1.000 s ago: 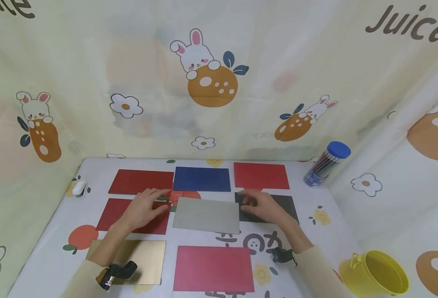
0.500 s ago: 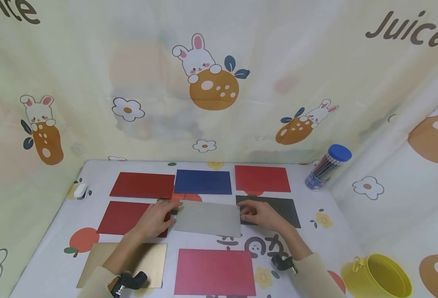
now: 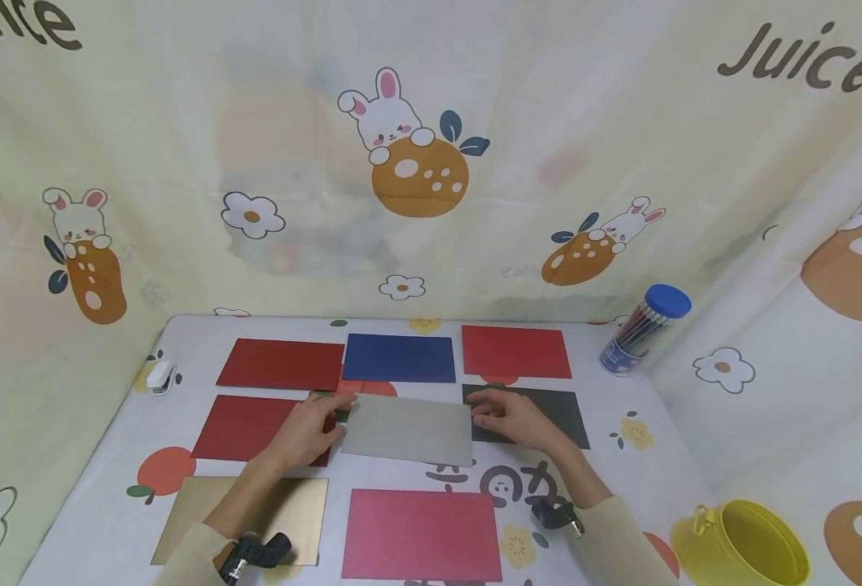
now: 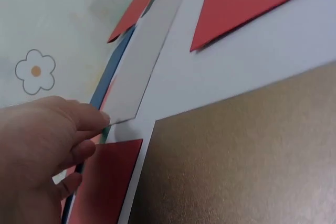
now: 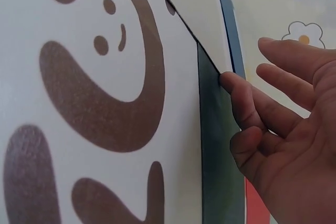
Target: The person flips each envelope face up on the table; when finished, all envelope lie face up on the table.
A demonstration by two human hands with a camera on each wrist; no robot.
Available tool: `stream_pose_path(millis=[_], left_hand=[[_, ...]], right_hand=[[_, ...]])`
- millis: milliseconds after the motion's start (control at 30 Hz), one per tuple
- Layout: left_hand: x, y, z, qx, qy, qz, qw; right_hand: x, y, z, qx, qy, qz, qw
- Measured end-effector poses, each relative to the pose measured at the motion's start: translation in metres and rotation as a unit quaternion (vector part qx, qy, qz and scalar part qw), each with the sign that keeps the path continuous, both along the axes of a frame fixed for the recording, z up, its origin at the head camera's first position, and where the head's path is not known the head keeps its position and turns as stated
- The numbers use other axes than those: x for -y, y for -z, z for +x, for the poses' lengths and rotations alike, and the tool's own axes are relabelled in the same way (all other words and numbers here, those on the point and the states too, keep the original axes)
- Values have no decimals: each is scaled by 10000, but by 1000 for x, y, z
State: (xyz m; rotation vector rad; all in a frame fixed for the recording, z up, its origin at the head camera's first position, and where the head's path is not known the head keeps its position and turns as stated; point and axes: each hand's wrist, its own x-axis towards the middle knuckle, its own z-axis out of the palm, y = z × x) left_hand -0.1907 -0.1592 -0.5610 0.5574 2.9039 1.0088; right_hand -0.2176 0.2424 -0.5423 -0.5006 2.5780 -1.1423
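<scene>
A pale grey rectangular card point(image 3: 409, 429) lies in the middle of the table. My left hand point(image 3: 306, 431) is at its left end; in the left wrist view a fingertip touches the card's corner. That hand also reaches over a dark red card point(image 3: 236, 427). At the opposite end, my right hand point(image 3: 514, 419) has a fingertip against the grey card's corner, as the right wrist view shows, its other fingers loosely bent. Beneath the right hand lies a dark green-black card point(image 3: 558, 411). No thumb closes on the grey card in either wrist view.
Behind lie another dark red card point(image 3: 280, 364), a blue card point(image 3: 399, 358) and a bright red card point(image 3: 516, 352). Nearer are a gold card point(image 3: 304, 521) and a pink card point(image 3: 422, 535). A pencil tub point(image 3: 643, 330), yellow bucket point(image 3: 746, 541) and small white stapler-like object point(image 3: 159, 377) stand around.
My left hand has moved right, from over the dark red card to the grey card's left end. The right hand has shifted slightly to the grey card's right edge. The last half second is nearly still.
</scene>
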Motion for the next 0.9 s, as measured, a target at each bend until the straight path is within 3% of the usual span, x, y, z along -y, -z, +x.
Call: stream_pose_path(millis=[333, 433, 600, 900], left_hand=[[0, 2, 0, 772, -139, 1253, 9890], [-1, 2, 1, 704, -241, 1285, 9889], [-3, 0, -2, 422, -620, 975, 9924], [-4, -6, -3, 902, -689, 1152, 9868]], right_hand=[[-4, 6, 0, 873, 194, -994, 9910], [-2, 8, 0, 971, 220, -1155, 9883], [3, 2, 1, 716, 235, -1026, 9919], [6, 5, -1, 953, 515, -998, 9891]])
